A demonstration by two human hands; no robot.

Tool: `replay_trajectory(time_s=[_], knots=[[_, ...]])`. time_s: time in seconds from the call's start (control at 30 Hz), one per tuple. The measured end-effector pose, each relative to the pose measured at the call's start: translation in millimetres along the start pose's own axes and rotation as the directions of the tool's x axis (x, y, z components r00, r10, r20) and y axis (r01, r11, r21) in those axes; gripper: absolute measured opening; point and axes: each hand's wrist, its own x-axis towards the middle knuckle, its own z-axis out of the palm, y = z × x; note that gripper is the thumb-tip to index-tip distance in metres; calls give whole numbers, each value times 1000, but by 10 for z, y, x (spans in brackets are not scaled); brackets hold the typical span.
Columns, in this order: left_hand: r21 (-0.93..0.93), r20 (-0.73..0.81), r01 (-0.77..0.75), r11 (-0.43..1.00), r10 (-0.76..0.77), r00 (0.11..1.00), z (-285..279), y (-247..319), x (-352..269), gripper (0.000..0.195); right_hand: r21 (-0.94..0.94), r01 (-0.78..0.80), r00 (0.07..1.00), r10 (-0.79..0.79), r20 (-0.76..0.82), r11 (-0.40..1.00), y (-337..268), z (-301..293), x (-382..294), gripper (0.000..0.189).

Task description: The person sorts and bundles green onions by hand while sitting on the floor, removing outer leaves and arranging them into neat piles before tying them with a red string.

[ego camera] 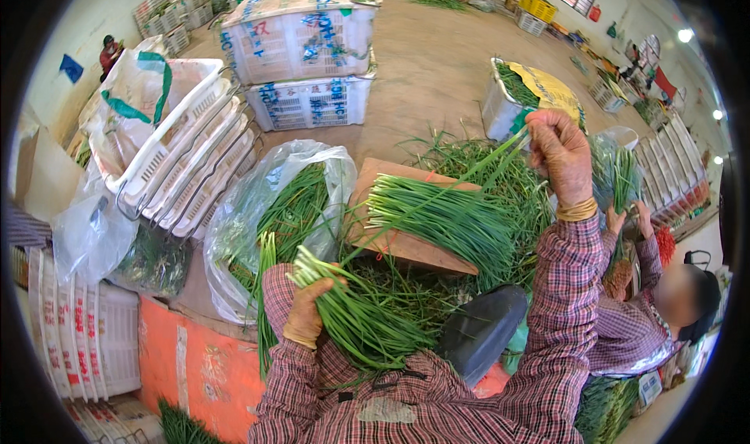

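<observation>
My left hand (309,309) is closed around a bunch of green chives (363,321), their pale cut ends pointing up and left over my lap. Raised at the right, my right hand (559,151) pinches the end of a few long green leaves (498,154) that stretch down toward the bunch. Between the hands, a larger bundle of chives (439,215) lies on a tilted wooden board (425,253), pale ends to the left. A red tie shows on the board below the bundle. Loose leaves (515,192) are heaped behind and right of the board.
Left of the board stands a clear plastic bag (228,239) of greens. Stacked white plastic baskets (176,151) are beyond it, with two taped white crates (310,101) ahead. At right, a co-worker (638,327) holds another bunch. A white crate (498,107) of greens stands ahead right.
</observation>
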Motion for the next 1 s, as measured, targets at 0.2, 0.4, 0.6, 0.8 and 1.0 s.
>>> replay_trajectory(time_s=[0.2,0.4,0.6,0.8,1.0], knots=[[-101,-77,-185,978,178,981,25,181,-238,40,-126,-53,988,71,139,991,-33,-124,-205,14],[319,285,-262,911,172,943,633,513,-258,35,-301,245,797,-15,604,921,121,530,-652,17],[211,331,-121,970,45,942,884,321,-164,41,-389,328,603,126,788,861,359,1025,-840,27],[225,286,-87,970,19,958,773,105,-81,48,-132,-190,494,211,843,973,243,1255,-821,25],[216,283,-118,969,54,958,725,67,-25,49,-139,-282,439,257,861,949,367,1313,-804,28]])
